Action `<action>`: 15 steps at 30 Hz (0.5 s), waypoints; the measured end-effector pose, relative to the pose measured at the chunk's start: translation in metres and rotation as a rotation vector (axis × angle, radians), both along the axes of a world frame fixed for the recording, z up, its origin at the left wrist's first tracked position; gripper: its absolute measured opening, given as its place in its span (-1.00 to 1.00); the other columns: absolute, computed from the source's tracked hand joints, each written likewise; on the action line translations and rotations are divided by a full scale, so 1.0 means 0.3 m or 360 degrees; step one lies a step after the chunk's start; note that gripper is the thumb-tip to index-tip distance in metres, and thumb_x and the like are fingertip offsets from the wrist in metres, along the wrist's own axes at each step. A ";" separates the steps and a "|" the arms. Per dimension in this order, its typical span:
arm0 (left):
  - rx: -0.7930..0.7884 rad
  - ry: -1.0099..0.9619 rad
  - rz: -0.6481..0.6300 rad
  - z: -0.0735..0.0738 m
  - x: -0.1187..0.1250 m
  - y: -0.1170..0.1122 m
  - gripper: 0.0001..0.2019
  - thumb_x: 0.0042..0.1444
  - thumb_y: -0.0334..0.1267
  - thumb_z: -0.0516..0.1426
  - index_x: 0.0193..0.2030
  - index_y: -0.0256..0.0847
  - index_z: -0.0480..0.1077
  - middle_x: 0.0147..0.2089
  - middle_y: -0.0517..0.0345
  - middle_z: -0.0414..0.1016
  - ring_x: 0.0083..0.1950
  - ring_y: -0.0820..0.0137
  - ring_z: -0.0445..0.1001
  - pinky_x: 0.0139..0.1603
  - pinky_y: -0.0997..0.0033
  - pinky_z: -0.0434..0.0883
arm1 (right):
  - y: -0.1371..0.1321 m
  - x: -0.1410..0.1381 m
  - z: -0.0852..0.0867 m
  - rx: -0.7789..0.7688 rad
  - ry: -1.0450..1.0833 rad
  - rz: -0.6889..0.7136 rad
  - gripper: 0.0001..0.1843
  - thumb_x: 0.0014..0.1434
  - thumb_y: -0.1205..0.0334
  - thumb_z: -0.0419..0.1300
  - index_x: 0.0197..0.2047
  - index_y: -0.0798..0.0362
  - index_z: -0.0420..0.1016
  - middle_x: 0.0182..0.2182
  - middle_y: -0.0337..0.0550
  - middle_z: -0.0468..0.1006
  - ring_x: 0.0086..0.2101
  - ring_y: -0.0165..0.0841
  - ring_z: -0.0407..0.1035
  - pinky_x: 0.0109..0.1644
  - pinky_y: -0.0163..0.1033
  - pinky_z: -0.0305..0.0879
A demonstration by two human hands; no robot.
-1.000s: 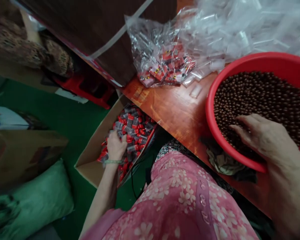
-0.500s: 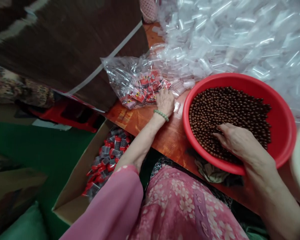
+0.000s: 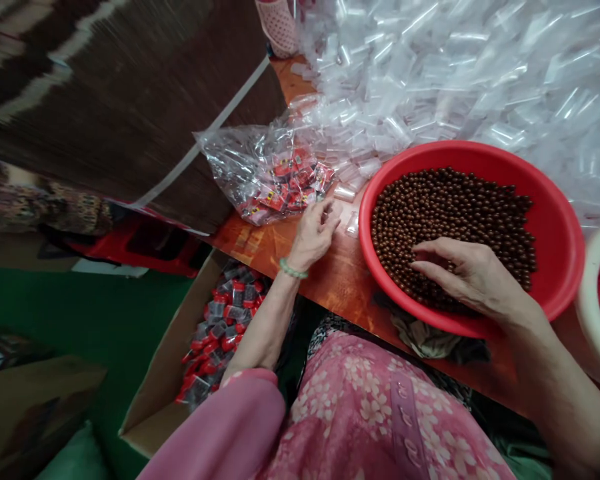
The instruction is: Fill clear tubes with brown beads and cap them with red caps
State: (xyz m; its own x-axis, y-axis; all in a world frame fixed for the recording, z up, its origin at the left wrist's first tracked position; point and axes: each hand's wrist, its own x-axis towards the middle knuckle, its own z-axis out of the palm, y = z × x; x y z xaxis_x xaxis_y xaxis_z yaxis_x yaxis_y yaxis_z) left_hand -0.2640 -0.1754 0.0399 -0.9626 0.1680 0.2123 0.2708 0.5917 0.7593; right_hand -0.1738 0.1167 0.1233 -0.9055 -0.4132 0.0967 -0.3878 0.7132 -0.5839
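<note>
My left hand, with a green bead bracelet at the wrist, is above the orange table surface. Its fingers are curled round a small clear plastic container, partly hidden by them. Just beyond lies a clear bag with small red packets. My right hand is low over small shiny brown balls in a red basin. Its thumb and forefinger are bent and apart, and balls show between them; the other fingers are mostly hidden.
Many clear plastic containers are heaped behind the basin. A cardboard box holding red-capped filled containers stands below the table's left edge. A tall strapped brown stack rises at left. A white tub sits at right.
My left hand has drawn back from the red packets towards me, with a clear container now in its fingers. My right hand has lifted slightly from the balls. The view has shifted a little.
</note>
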 end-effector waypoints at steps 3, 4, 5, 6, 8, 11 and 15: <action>0.0519 0.0006 -0.0240 0.114 0.070 0.035 -0.56 0.28 -0.03 0.20 0.22 -0.16 0.39 0.13 -0.06 0.49 0.05 0.28 0.51 0.15 0.21 0.49 | -0.059 0.000 0.069 -0.0330 0.0052 -0.0006 -0.73 0.37 0.07 0.23 0.01 0.04 0.61 -0.18 -0.15 0.69 -0.26 -0.33 0.57 -0.14 -0.24 0.46; 0.0655 -0.0028 -0.0327 0.149 0.096 0.060 -0.56 0.26 -0.01 0.22 0.21 -0.14 0.40 0.13 -0.04 0.49 0.07 0.29 0.52 0.17 0.22 0.49 | -0.078 -0.004 0.087 -0.0379 0.0080 0.0003 -0.69 0.36 0.06 0.26 0.05 0.04 0.60 -0.14 -0.13 0.69 -0.23 -0.32 0.56 -0.12 -0.22 0.46; 0.0771 -0.0074 -0.0399 0.179 0.120 0.089 -0.56 0.25 -0.03 0.24 0.20 -0.13 0.41 0.13 -0.03 0.50 0.09 0.29 0.53 0.20 0.23 0.49 | -0.095 -0.010 0.100 -0.0410 0.0101 0.0017 -0.64 0.34 0.03 0.28 0.10 0.04 0.58 -0.09 -0.11 0.68 -0.20 -0.31 0.56 -0.10 -0.21 0.46; 0.0859 -0.0133 -0.0456 0.202 0.142 0.119 -0.57 0.24 -0.05 0.26 0.19 -0.12 0.42 0.14 -0.01 0.51 0.10 0.29 0.54 0.22 0.22 0.49 | -0.108 -0.018 0.108 -0.0435 0.0117 0.0030 -0.59 0.32 0.01 0.30 0.14 0.04 0.56 -0.07 -0.09 0.67 -0.19 -0.30 0.55 -0.08 -0.20 0.46; 0.0970 -0.0223 -0.0504 0.227 0.175 0.175 -0.58 0.20 -0.08 0.31 0.16 -0.12 0.45 0.15 0.00 0.53 0.12 0.28 0.56 0.25 0.21 0.49 | -0.118 -0.033 0.110 -0.0484 0.0116 0.0028 -0.53 0.29 -0.07 0.32 0.14 0.05 0.55 -0.10 -0.08 0.64 -0.22 -0.32 0.51 -0.10 -0.20 0.45; 0.1046 -0.0331 -0.0495 0.225 0.191 0.230 -0.56 0.08 -0.12 0.39 0.09 -0.15 0.52 0.11 0.01 0.58 0.08 0.28 0.59 0.21 0.23 0.53 | -0.101 -0.045 0.087 -0.0610 0.0027 -0.0028 -0.49 0.26 -0.16 0.33 0.04 0.09 0.57 -0.23 -0.15 0.58 -0.33 -0.39 0.43 -0.20 -0.25 0.41; 0.0997 -0.0618 -0.0626 0.222 0.174 0.239 -0.54 0.08 -0.09 0.40 0.10 -0.20 0.59 -0.11 0.07 0.69 -0.12 0.34 0.63 0.02 0.33 0.58 | -0.054 -0.040 0.050 -0.0736 -0.0244 -0.0045 -0.50 0.18 -0.13 0.40 -0.05 0.11 0.54 -0.31 -0.22 0.54 -0.41 -0.45 0.38 -0.32 -0.30 0.35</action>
State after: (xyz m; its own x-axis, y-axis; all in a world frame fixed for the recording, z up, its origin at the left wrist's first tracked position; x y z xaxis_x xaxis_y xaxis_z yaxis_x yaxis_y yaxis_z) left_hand -0.2119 -0.1037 0.1065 -0.8824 0.4685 0.0437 0.0207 -0.0540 0.9983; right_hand -0.1859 0.1006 0.1382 -0.9338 -0.3337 0.1288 -0.2568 0.3746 -0.8909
